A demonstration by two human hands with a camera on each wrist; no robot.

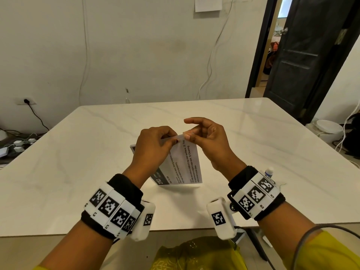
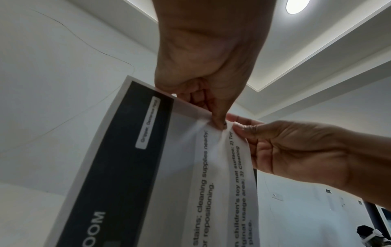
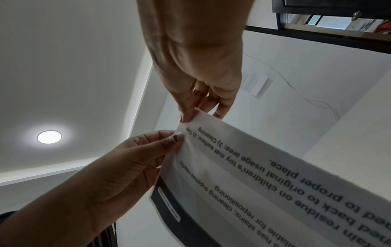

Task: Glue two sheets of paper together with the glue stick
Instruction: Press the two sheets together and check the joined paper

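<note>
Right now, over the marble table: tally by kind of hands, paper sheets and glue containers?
Bare hands: 2 (left hand, right hand)
Printed white paper sheets: 2, overlapping (dark-banded sheet, text-only sheet)
Small white-capped glue tube: 1
Total: 5

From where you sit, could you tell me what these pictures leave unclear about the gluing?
- Glue stick: head view, mostly hidden behind the right wrist band.
- Paper: both hands pinch its top edge; one sheet or two, cannot tell.
- Glue on it: none discernible in any view.
</note>
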